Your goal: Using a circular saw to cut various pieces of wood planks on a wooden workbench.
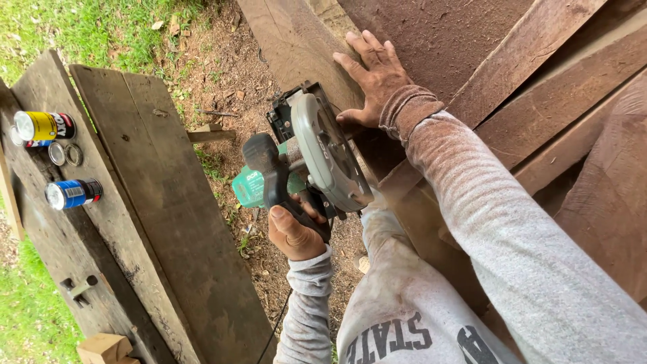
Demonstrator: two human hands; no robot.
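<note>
The right hand [373,74] lies flat with the palm down and the fingers spread, and its arm (in a dusty grey sleeve) is stretched far forward. The left hand [294,231] is closed in a fist around a grip, thumb on top, wrist bent.

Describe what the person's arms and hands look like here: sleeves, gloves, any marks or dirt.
Both hands are bare, no gloves: the right hand and the left hand. Both arms wear long, light grey sweatshirt sleeves with ribbed cuffs. The right sleeve is heavily dusted reddish-brown, darkest at the cuff. The left sleeve is cleaner, with lighter dust.
</note>
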